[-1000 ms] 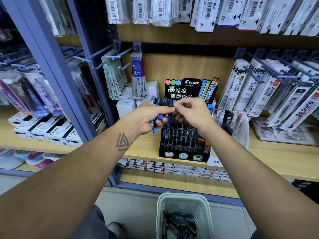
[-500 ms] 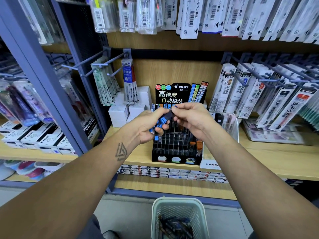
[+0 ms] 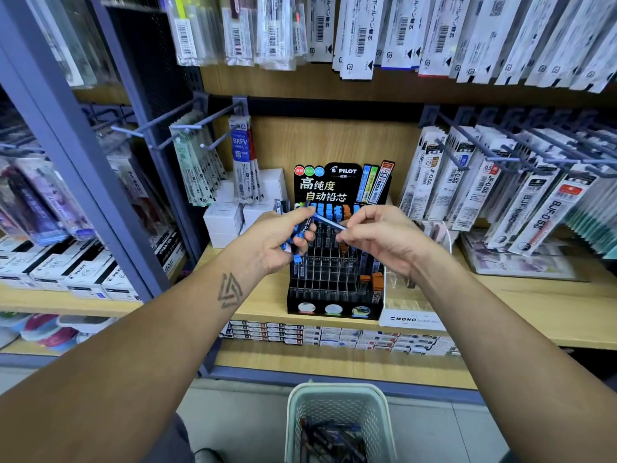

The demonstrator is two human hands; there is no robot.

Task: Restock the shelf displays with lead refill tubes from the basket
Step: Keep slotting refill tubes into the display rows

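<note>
My left hand (image 3: pixel 278 240) grips a bunch of blue-capped lead refill tubes (image 3: pixel 293 240) in front of the black Pilot display rack (image 3: pixel 334 282) on the wooden shelf. My right hand (image 3: pixel 377 237) pinches one blue tube (image 3: pixel 329 222) by its end, the tube lying slanted between both hands. The rack has rows of clear slots, with blue and orange tubes along its back row and a few orange ones at its right side. A pale green basket (image 3: pixel 337 399) on the floor below holds several dark and blue tubes.
Refill packets hang from metal pegs (image 3: pixel 173 123) to the left, right and above. White boxes (image 3: pixel 233 215) stand behind the rack, and a clear Mono display (image 3: pixel 412 319) sits to its right. A grey shelf post (image 3: pixel 76 162) rises at the left.
My right hand has drawn one tube out of the bunch toward the right, and the hands have parted slightly. The camera has tilted down a little.
</note>
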